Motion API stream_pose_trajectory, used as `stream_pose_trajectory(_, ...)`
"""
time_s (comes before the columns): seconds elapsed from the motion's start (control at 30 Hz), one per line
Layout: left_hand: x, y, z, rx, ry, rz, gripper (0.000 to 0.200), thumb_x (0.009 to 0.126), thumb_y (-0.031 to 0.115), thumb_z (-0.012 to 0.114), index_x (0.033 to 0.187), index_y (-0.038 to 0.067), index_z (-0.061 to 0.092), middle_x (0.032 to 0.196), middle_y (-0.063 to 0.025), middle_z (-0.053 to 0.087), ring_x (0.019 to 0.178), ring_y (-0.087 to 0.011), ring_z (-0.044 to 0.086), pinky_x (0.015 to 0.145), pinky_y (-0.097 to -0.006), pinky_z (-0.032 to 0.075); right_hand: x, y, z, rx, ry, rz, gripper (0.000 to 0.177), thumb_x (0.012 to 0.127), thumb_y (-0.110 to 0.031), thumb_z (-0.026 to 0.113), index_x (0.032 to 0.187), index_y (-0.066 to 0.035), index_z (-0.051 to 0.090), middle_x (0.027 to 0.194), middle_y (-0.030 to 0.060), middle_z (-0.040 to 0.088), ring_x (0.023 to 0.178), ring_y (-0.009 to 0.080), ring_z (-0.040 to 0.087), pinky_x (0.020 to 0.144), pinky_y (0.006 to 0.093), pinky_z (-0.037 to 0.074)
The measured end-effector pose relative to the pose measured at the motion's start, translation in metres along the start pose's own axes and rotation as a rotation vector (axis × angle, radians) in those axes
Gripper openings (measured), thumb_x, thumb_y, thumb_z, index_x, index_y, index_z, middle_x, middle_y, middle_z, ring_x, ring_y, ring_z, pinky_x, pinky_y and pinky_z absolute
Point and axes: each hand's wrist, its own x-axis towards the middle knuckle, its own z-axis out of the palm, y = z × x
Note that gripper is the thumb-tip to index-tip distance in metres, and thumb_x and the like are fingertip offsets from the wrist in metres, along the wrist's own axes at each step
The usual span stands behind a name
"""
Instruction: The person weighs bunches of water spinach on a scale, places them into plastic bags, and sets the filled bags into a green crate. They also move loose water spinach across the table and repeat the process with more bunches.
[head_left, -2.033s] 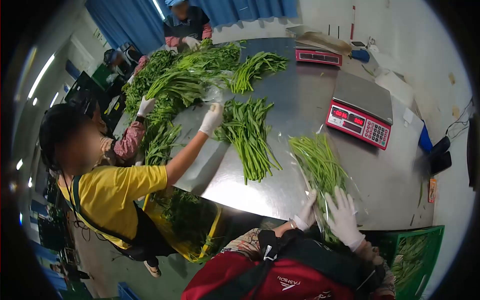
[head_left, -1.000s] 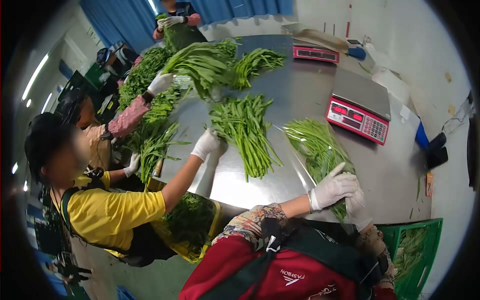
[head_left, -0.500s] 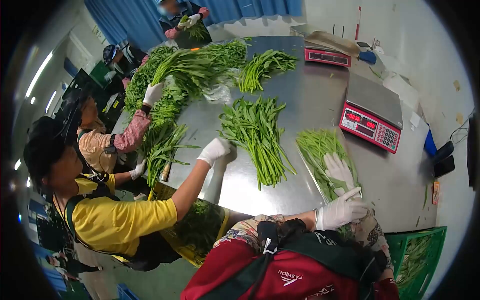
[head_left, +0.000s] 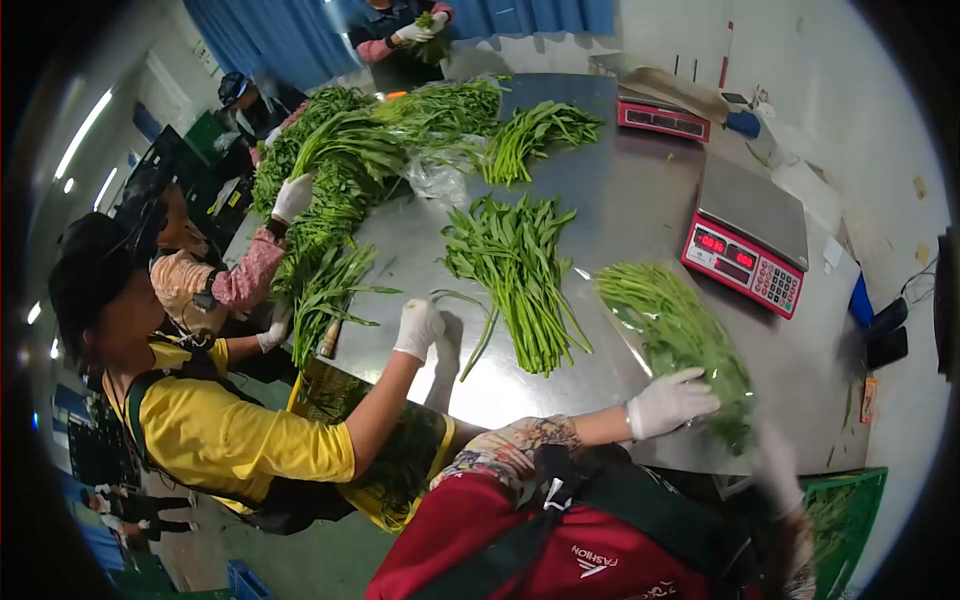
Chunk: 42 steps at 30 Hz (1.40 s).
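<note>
Clear plastic wraps a bunch of leafy greens (head_left: 680, 325) at the metal table's near right edge. My left hand (head_left: 674, 403), in a white glove, rests on the bag's lower left side, its fingers stretched over the plastic. To the right of the bag's leafy end is my right hand (head_left: 778, 465), gloved and smeared by motion, with its fingers not readable. A loose bunch of long-stemmed greens (head_left: 515, 275) lies left of the bag. Beside that bunch, a co-worker's gloved hand (head_left: 418, 328) is held closed over the table.
A red digital scale (head_left: 745, 245) stands at the right, with a second scale (head_left: 662, 120) behind it. Heaped greens (head_left: 340, 180) cover the table's far left. Co-workers stand along the left and far sides. A green crate (head_left: 840, 525) is below right; a yellow crate (head_left: 385, 505) is below left.
My right hand has come off the greens and moved down to the right. My left hand has shifted slightly up and left. The co-worker's nearby hand has drawn back from the loose bunch.
</note>
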Motion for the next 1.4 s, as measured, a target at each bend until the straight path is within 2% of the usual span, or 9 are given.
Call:
stream_pose_trajectory(0.17,0.100,0.020,-0.118,-0.163,0.579,-0.148,0.053,0.068,-0.001,0.065,0.120,0.008,0.058,0.110,-0.0112,0.063,0.101,-0.0254,0.060,0.093,-0.0350,0.045,0.042,-0.106,-0.172,0.311,0.350,-0.110,0.044,0.080,0.001,0.054,0.124,0.002,0.051,0.120,0.0134,0.058,0.110,0.0219,0.056,0.095,0.0321,0.042)
stream_pose_trajectory(0.3,0.096,0.048,-0.163,-0.560,0.468,-0.224,0.097,0.071,0.008,0.076,0.145,0.000,0.014,0.149,-0.0158,0.022,0.138,-0.0219,0.023,0.111,-0.0325,0.021,0.046,-0.146,-0.198,-0.040,0.314,-0.363,0.044,0.071,-0.002,0.064,0.114,-0.002,0.057,0.110,0.0113,0.061,0.097,0.0247,0.058,0.085,0.0352,0.046)
stream_pose_trajectory(0.43,0.087,0.040,-0.136,-0.888,0.265,-0.420,0.104,0.069,0.018,0.079,0.146,0.001,0.010,0.150,-0.0169,0.019,0.139,-0.0233,0.021,0.111,-0.0317,0.020,0.074,-0.154,-0.191,-0.245,0.085,-0.516,0.029,0.061,-0.009,0.071,0.089,-0.003,0.065,0.072,0.0104,0.061,0.069,0.0290,0.058,0.062,0.0355,0.046)
stream_pose_trajectory(0.67,0.092,0.033,-0.131,-0.552,0.233,-0.233,0.114,0.064,0.030,0.082,0.146,0.002,0.008,0.151,-0.0167,0.018,0.138,-0.0258,0.023,0.111,-0.0343,0.022,0.084,-0.152,-0.197,-0.106,-0.125,-0.297,0.015,0.059,-0.010,0.072,0.069,0.000,0.067,0.057,0.0108,0.058,0.050,0.0211,0.054,0.049,0.0297,0.041)
stream_pose_trajectory(0.83,0.103,0.035,-0.137,-0.657,0.270,-0.297,0.126,0.058,0.030,0.086,0.146,0.004,0.000,0.150,-0.0185,0.016,0.139,-0.0263,0.020,0.111,-0.0343,0.020,0.093,-0.190,-0.237,0.080,-0.194,0.130,0.015,0.057,-0.006,0.072,0.066,0.004,0.067,0.051,0.0100,0.058,0.046,0.0123,0.053,0.045,0.0256,0.038)
stream_pose_trajectory(0.97,0.106,0.036,-0.138,-0.849,0.208,-0.309,0.131,0.056,0.023,0.087,0.146,0.006,-0.006,0.151,-0.0191,0.014,0.140,-0.0248,0.016,0.112,-0.0344,0.016,0.103,-0.160,-0.221,0.052,-0.236,-0.154,0.012,0.055,-0.001,0.067,0.064,0.007,0.067,0.049,0.0106,0.057,0.044,0.0106,0.052,0.043,0.0244,0.036)
stream_pose_trajectory(1.07,0.110,0.034,-0.134,-1.001,0.183,-0.293,0.130,0.055,0.016,0.085,0.146,0.006,-0.007,0.152,-0.0195,0.009,0.141,-0.0243,0.011,0.113,-0.0335,0.011,0.098,-0.163,-0.252,0.080,-0.085,0.178,0.015,0.055,-0.004,0.072,0.064,0.007,0.066,0.050,0.0071,0.059,0.044,0.0091,0.052,0.043,0.0233,0.040)
stream_pose_trajectory(1.23,0.124,0.027,-0.126,-1.001,0.092,-0.256,0.127,0.056,0.014,0.083,0.146,0.006,-0.006,0.153,-0.0167,0.004,0.141,-0.0227,0.010,0.113,-0.0322,0.014,0.110,-0.164,-0.284,-0.064,-0.301,0.346,0.032,0.069,-0.007,0.066,0.098,0.006,0.065,0.081,0.0119,0.068,0.070,0.0164,0.065,0.063,0.0258,0.050)
stream_pose_trajectory(1.4,0.122,0.022,-0.097,-1.114,0.055,-0.432,0.101,0.066,0.010,0.077,0.145,0.004,0.015,0.144,-0.0107,0.032,0.127,-0.0189,0.036,0.105,-0.0312,0.030,0.098,-0.173,-0.299,0.311,0.489,0.032,0.039,0.081,-0.021,0.059,0.112,0.003,0.058,0.103,0.0167,0.062,0.092,0.0224,0.059,0.078,0.0321,0.047)
